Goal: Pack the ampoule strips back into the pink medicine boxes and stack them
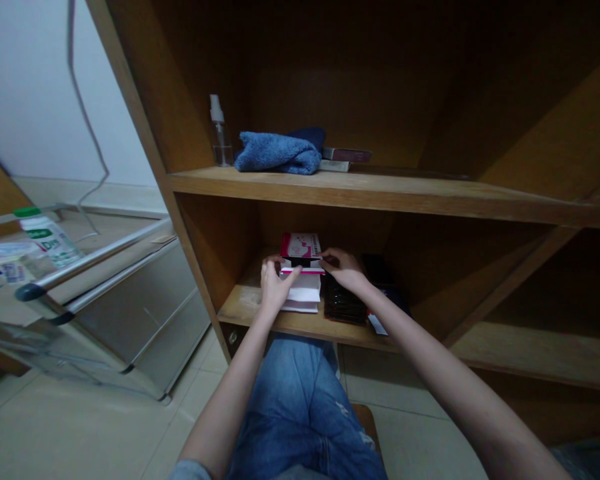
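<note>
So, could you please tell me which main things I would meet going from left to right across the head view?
Green-capped white bottle, clear spray bottle, left hand, pink-and-white box, right hand.

wooden shelving (380, 198), pale tiled floor (80, 427)

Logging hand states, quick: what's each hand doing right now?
Left hand: holding the near left edge of the pink-and-white box.
Right hand: bent at the box's right edge; whether it grips cannot be told.
</note>
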The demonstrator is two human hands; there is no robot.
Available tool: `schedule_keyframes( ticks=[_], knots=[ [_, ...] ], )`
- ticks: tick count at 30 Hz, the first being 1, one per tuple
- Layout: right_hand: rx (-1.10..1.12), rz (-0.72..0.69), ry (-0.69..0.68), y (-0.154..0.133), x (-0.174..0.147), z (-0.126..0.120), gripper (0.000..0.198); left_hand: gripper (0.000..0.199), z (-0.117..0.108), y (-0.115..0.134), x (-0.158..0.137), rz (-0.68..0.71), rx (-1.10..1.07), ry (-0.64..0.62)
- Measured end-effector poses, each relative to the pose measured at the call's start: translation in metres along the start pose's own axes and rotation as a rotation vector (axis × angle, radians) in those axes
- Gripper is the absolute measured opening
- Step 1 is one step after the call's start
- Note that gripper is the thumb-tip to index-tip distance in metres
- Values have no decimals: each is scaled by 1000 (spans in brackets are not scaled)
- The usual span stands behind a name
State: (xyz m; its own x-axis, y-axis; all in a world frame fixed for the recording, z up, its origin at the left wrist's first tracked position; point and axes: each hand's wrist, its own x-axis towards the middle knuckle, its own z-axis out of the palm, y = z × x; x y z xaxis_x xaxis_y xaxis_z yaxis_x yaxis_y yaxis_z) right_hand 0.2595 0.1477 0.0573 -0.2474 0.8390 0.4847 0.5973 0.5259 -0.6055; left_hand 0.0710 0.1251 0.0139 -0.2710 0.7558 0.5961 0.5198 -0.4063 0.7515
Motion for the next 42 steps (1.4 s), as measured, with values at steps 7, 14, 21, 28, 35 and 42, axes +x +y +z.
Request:
schedule_keyframes(
  ticks=[7, 14, 21, 28, 35, 42],
  knots=[
    [137, 46, -1, -2, -3, -1, 10, 46, 18, -3, 21, -85, -174, 36],
    [240, 129, 42, -3, -5, 6, 11, 47, 19, -3, 27, -73, -226, -62],
    [235, 163, 198, -4, -1, 19, 13, 34, 14, 5, 26, -69, -116, -27],
    [307, 153, 353, -27, -10, 30, 19, 23, -8, 26, 24, -9, 41, 109],
    [533, 82, 300, -90, -40, 46, 30, 24, -68, 50, -3, 58, 1, 349],
    [736, 156, 81, -119, -86, 91, 47, 32, -114, 14, -37, -224, 158, 260]
  ],
)
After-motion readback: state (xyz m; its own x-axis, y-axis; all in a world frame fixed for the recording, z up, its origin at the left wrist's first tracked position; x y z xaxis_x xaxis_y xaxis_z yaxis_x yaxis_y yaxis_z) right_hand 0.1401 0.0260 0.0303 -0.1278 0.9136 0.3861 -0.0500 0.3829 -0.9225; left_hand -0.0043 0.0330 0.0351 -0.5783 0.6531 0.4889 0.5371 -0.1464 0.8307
